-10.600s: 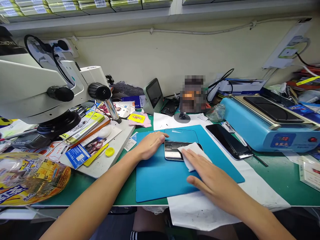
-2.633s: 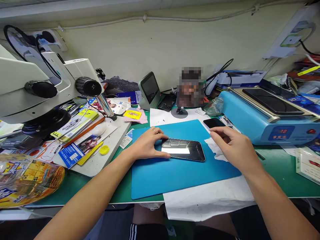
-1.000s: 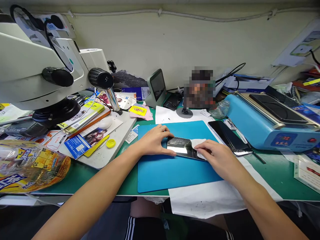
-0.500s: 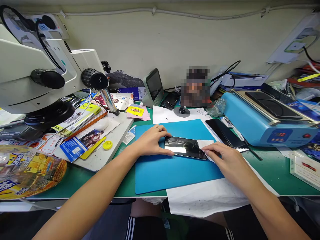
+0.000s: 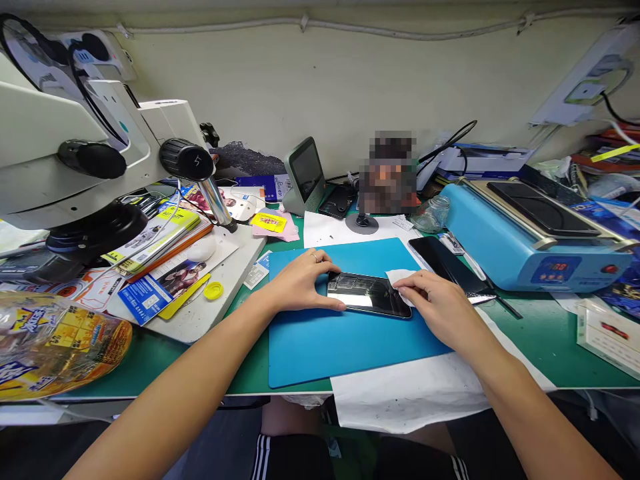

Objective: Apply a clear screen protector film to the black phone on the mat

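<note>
A black smartphone (image 5: 367, 293) lies screen up on a blue mat (image 5: 320, 347), its glass reflecting light. My left hand (image 5: 307, 280) grips the phone's left end between thumb and fingers. At the right end, my right hand (image 5: 433, 300) pinches a white wipe (image 5: 397, 277) against the edge of the glass. Part of the wipe is hidden behind the fingers. Just beyond the right hand lies a second black phone or screen panel (image 5: 445, 263), off the mat's far right corner.
On the left stand a microscope (image 5: 125, 147) and a plastic-wrapped package (image 5: 65, 343). A blue heating machine (image 5: 515, 247) occupies the right, near a white box (image 5: 607, 337). Behind the mat are a small display (image 5: 305, 175) and a glass jar (image 5: 434, 215). White paper (image 5: 400, 393) overhangs the front edge.
My right hand has slid the wipe a little left and away from me along the phone's right end. The left hand keeps its hold on the phone.
</note>
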Motion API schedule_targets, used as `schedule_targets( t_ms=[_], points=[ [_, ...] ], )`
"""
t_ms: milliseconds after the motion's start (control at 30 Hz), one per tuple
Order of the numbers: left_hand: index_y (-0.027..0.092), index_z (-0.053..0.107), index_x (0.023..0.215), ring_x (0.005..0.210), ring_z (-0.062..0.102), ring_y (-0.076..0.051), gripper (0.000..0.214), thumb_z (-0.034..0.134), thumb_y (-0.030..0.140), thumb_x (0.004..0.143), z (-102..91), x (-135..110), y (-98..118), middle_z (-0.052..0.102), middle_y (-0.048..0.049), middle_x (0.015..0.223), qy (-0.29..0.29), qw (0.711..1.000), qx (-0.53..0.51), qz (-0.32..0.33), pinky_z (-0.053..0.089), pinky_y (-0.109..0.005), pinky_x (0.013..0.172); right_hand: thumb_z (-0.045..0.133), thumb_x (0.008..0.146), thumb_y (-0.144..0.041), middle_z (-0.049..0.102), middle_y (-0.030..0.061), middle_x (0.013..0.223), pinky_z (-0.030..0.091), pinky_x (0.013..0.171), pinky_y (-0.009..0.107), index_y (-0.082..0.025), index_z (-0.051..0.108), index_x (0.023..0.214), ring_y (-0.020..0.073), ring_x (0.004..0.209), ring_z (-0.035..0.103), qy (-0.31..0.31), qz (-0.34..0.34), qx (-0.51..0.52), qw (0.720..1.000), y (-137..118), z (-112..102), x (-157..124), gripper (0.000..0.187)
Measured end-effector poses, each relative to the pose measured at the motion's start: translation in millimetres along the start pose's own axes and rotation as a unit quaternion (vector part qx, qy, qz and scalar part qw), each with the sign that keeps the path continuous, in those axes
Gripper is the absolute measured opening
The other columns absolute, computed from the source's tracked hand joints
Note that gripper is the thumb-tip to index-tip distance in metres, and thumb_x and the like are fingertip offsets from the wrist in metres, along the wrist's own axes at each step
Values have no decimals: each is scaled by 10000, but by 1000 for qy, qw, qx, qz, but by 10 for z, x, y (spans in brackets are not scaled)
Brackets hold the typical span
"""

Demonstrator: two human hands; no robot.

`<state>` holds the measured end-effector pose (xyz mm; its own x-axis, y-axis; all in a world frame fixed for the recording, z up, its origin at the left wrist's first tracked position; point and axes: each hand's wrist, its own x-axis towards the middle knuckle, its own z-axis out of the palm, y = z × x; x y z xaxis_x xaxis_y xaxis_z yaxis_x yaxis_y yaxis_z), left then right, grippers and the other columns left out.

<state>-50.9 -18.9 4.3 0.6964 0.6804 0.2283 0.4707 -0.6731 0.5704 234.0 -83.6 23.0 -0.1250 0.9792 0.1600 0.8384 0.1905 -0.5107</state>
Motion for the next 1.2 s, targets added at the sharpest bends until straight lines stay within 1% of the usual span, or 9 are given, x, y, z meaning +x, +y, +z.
schedule_targets(
  t_ms=[233, 467, 533, 633, 733, 867, 967, 1200],
  points=[
    [248, 687, 1214, 1103, 580, -301, 604, 877, 554, 729, -16, 6, 20, 595, -77, 1149, 3, 1000, -4, -1, 484, -422, 969, 484, 907, -382, 738, 56, 915, 535, 719, 382, -264, 737, 864, 246, 828, 694, -20, -4, 2, 1000, -48, 0, -59, 282],
    [233, 679, 1224, 1107, 579, -303, 613, 872, 552, 737, -7, -1, 19, 588, -87, 1163, 1, 1000, -6, -2, 485, -424, 967, 492, 879, -348, 739, 75, 949, 521, 781, 407, -243, 732, 837, 269, 894, 683, -6, 17, -10, 1000, 2, 32, 161, 265],
    [233, 681, 1220, 1110, 578, -304, 609, 871, 554, 739, -10, -1, 21, 591, -86, 1158, 2, 1000, -5, -1, 483, -426, 969, 492, 881, -355, 739, 76, 947, 524, 762, 403, -243, 733, 846, 268, 885, 684, -8, 16, -10, 1000, 2, 19, 123, 267],
    [247, 685, 1215, 1109, 578, -306, 599, 869, 559, 738, -15, 2, 18, 599, -80, 1149, 3, 1000, -4, 0, 482, -428, 968, 489, 894, -377, 737, 69, 928, 530, 714, 389, -255, 735, 860, 262, 851, 689, -17, 10, -6, 1000, -12, -5, -14, 277],
    [251, 687, 1211, 1108, 581, -304, 603, 875, 561, 729, -14, 5, 13, 599, -77, 1151, 4, 1000, -5, 0, 483, -421, 967, 486, 903, -391, 736, 63, 918, 530, 714, 386, -261, 731, 851, 256, 835, 691, -24, 6, -6, 1000, -23, -7, -62, 283],
    [249, 685, 1212, 1095, 588, -303, 605, 879, 554, 727, -7, 8, 17, 596, -77, 1145, 6, 1000, -5, -3, 493, -419, 950, 495, 895, -358, 746, 60, 957, 520, 776, 383, -255, 724, 842, 251, 878, 687, -28, 6, -12, 1000, -36, 33, 108, 257],
    [239, 685, 1205, 1096, 587, -299, 604, 889, 540, 722, -6, 11, 23, 597, -79, 1145, 5, 1000, -3, -2, 489, -419, 957, 500, 891, -348, 753, 55, 979, 514, 793, 375, -255, 727, 851, 250, 906, 685, -33, 6, -14, 999, -54, 61, 238, 248],
    [237, 679, 1194, 1100, 585, -293, 601, 889, 545, 721, -3, 12, 17, 602, -77, 1149, 7, 1000, -5, 3, 479, -405, 961, 488, 908, -334, 756, 57, 1001, 507, 781, 352, -246, 739, 896, 245, 927, 682, -57, -8, -16, 998, -180, 131, 335, 267]
  ],
)
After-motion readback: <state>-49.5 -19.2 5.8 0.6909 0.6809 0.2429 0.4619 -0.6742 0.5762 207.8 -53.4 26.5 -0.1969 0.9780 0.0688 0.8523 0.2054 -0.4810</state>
